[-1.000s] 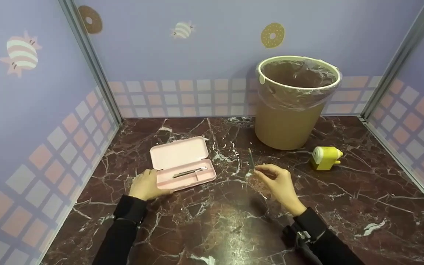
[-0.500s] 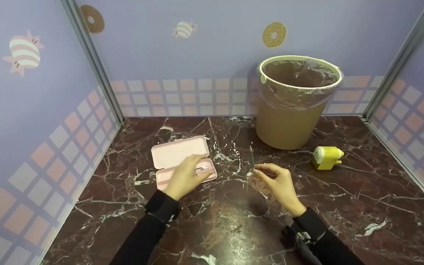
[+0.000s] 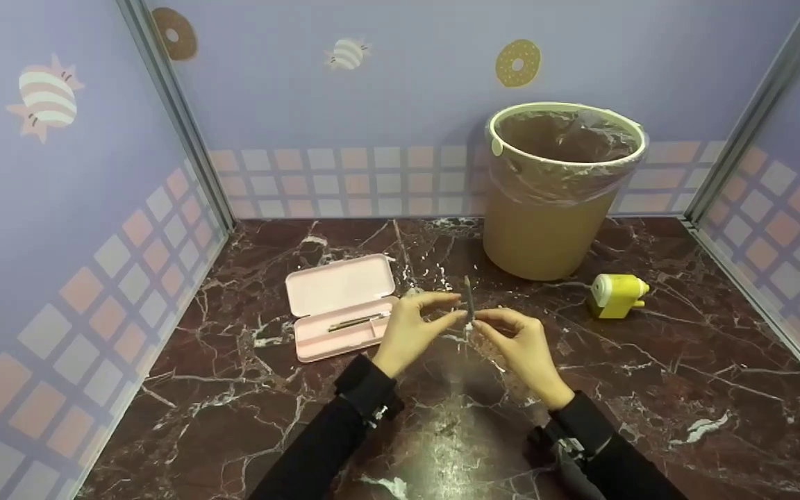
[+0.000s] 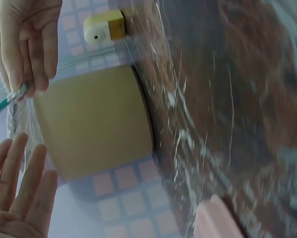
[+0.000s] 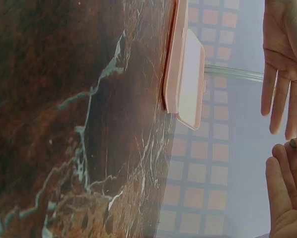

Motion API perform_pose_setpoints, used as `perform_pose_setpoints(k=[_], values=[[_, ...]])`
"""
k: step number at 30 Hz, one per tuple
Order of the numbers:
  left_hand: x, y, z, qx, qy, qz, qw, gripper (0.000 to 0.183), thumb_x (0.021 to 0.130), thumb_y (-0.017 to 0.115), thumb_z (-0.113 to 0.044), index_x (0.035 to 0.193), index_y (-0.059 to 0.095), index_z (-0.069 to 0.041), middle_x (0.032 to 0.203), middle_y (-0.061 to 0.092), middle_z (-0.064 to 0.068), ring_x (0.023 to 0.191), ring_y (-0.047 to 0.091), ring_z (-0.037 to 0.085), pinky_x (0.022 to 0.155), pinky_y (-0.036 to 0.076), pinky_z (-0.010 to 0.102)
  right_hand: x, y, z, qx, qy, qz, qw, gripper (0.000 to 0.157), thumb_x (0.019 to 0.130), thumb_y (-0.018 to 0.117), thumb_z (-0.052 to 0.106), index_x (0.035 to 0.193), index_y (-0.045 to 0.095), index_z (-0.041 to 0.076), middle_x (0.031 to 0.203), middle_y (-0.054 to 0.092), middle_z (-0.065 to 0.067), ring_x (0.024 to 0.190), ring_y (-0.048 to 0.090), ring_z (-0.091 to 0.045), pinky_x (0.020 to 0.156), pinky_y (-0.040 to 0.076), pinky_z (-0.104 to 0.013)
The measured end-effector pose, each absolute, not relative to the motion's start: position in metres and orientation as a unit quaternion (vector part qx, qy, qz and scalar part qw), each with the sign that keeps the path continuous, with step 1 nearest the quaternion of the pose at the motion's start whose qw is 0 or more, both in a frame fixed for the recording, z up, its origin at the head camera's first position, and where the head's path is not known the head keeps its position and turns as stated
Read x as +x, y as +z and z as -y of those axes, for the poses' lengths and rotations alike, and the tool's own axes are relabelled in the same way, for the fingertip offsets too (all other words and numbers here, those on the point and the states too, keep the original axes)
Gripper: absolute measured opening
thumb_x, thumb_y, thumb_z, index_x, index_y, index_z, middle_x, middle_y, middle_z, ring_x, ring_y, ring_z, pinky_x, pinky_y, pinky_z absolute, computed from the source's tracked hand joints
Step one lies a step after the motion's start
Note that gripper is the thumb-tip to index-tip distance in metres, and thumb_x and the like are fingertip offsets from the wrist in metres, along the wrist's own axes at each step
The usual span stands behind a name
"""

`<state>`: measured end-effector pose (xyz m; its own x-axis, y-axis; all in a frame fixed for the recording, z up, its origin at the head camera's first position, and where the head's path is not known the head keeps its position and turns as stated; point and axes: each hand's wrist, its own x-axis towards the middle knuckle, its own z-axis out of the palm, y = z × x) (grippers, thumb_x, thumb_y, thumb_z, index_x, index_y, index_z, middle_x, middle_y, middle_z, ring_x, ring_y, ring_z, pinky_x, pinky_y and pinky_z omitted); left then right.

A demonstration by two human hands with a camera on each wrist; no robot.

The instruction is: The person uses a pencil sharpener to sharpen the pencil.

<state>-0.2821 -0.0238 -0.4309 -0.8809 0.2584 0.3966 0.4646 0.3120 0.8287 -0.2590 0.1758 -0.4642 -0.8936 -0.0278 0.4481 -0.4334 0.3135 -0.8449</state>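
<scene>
Pencil (image 3: 470, 298), dark green with a bare wood point uppermost, stands nearly upright in front of me, raised off the table (image 3: 247, 444), between my two hands. My right hand (image 3: 521, 344) pinches its lower end between thumb and forefinger. My left hand (image 3: 410, 330) comes up to the pencil from the other side, thumb and forefinger extended with a gap between their tips, the other fingers straight; contact with the pencil cannot be told. Just behind my left hand lies the pink pencil case (image 3: 317, 332), lid laid back, its right end partly covered by that hand. Slim pencils (image 3: 355, 323) lie in its long compartment, next to a small divided one. To the right, well apart from my right hand, sits a yellow-and-white sharpener (image 3: 617, 296); the left wrist view shows a dark round hole in its white face. Near it, farther back, stands a tan bin (image 3: 546, 236), its pale rim holding a clear plastic liner (image 3: 560, 186). The table is dark red-brown marble with white veins. Lilac walls (image 3: 428, 62) with doughnut and candy prints and a checkered band enclose it.
</scene>
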Motion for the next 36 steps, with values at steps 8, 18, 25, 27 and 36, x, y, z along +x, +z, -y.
perform_pose_setpoints(k=[8, 18, 25, 27, 36], values=[[-0.283, -0.434, 0.013, -0.212, -0.570, 0.789, 0.086, 0.032, 0.086, 0.081, -0.022, 0.110, 0.077, -0.002, 0.110, 0.079, 0.015, 0.100, 0.077, 0.027, 0.093, 0.061, 0.038, -0.258, -0.463, -0.172, 0.148, 0.568, 0.788, 0.184, 0.014, 0.089, 0.075, 0.004, 0.103, 0.080, 0.007, 0.100, 0.079, -0.012, 0.090, 0.074, -0.002, 0.083, 0.060, -0.018], [-0.283, -0.440, 0.007, -0.200, -0.601, 0.765, 0.115, 0.025, 0.086, 0.082, -0.018, 0.102, 0.079, -0.001, 0.102, 0.080, 0.016, 0.093, 0.077, 0.030, 0.084, 0.063, 0.035, -0.259, -0.462, -0.169, 0.148, 0.586, 0.778, 0.175, 0.015, 0.089, 0.075, 0.005, 0.104, 0.079, 0.006, 0.102, 0.079, -0.013, 0.088, 0.075, -0.004, 0.081, 0.061, -0.019], [-0.282, -0.440, 0.005, -0.200, -0.622, 0.750, 0.100, 0.023, 0.087, 0.080, -0.013, 0.103, 0.078, 0.003, 0.102, 0.079, 0.020, 0.087, 0.078, 0.037, 0.070, 0.061, 0.021, -0.259, -0.463, -0.171, 0.152, 0.581, 0.782, 0.168, 0.015, 0.090, 0.074, 0.005, 0.105, 0.079, 0.006, 0.102, 0.079, -0.013, 0.091, 0.076, -0.007, 0.083, 0.061, -0.020], [-0.282, -0.438, 0.005, -0.207, -0.607, 0.760, 0.104, 0.022, 0.087, 0.080, -0.013, 0.103, 0.078, 0.001, 0.101, 0.079, 0.019, 0.087, 0.078, 0.034, 0.071, 0.061, 0.020, -0.260, -0.464, -0.173, 0.156, 0.577, 0.784, 0.168, 0.016, 0.090, 0.075, 0.005, 0.105, 0.079, 0.008, 0.102, 0.079, -0.011, 0.092, 0.076, -0.010, 0.083, 0.060, -0.019], [-0.283, -0.425, 0.015, -0.265, -0.425, 0.849, 0.169, 0.019, 0.087, 0.079, -0.021, 0.101, 0.080, -0.009, 0.099, 0.081, 0.008, 0.088, 0.078, 0.022, 0.088, 0.059, 0.034, -0.263, -0.459, -0.185, 0.170, 0.548, 0.797, 0.190, 0.018, 0.088, 0.077, 0.006, 0.105, 0.080, 0.010, 0.104, 0.080, -0.010, 0.094, 0.077, -0.016, 0.084, 0.060, -0.020]])
